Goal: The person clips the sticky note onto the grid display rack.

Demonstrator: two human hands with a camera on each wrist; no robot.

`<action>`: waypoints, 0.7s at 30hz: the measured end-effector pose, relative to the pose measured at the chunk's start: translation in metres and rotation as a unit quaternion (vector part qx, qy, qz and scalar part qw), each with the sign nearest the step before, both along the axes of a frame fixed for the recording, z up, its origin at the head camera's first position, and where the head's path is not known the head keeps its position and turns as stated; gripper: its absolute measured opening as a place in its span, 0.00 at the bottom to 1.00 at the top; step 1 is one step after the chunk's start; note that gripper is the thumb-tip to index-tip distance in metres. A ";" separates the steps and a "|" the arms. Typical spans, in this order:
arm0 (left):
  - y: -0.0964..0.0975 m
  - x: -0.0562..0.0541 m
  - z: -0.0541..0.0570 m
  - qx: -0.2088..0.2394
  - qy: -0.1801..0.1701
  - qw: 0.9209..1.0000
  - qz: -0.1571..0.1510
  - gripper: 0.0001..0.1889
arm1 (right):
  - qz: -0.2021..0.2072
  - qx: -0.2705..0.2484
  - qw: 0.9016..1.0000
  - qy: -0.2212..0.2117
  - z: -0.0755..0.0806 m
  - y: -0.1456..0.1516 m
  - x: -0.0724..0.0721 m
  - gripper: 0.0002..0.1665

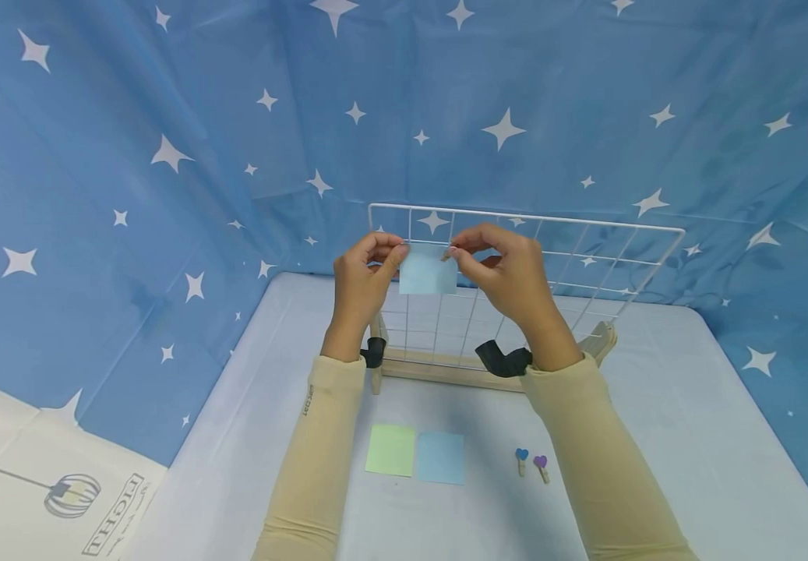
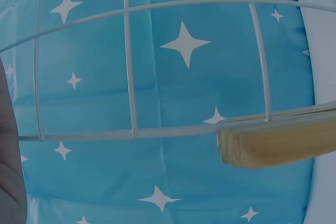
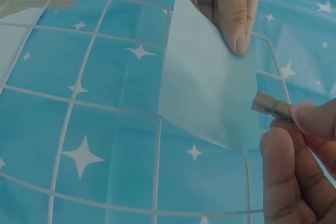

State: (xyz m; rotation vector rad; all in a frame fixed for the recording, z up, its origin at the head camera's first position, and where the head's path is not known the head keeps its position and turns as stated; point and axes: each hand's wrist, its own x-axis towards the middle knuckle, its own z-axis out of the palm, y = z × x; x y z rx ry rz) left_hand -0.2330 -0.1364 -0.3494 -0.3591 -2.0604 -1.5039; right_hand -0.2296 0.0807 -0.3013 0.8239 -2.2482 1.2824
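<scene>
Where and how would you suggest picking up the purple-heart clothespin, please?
I'd pinch the purple-heart clothespin by its narrow wooden body, across the long sides, from above: it lies flat, with the wooden end nearer the person and the blue-heart clothespin close on its left.

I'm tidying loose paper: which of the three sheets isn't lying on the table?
The blue sheet pinched by the left hand; the green sheet and the other blue sheet lie on the table.
</scene>
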 end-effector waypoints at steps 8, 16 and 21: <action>0.002 -0.001 0.001 0.009 0.002 1.000 0.005 0.09 | -0.006 -0.010 1.000 0.018 0.001 -0.005 -0.001 0.04; 0.002 0.000 0.001 0.010 0.002 1.000 0.015 0.09 | -0.011 -0.010 0.998 0.053 0.001 -0.008 -0.003 0.04; 0.002 -0.001 -0.001 0.014 0.005 1.000 0.022 0.09 | -0.021 -0.002 0.997 0.075 0.001 -0.012 -0.006 0.04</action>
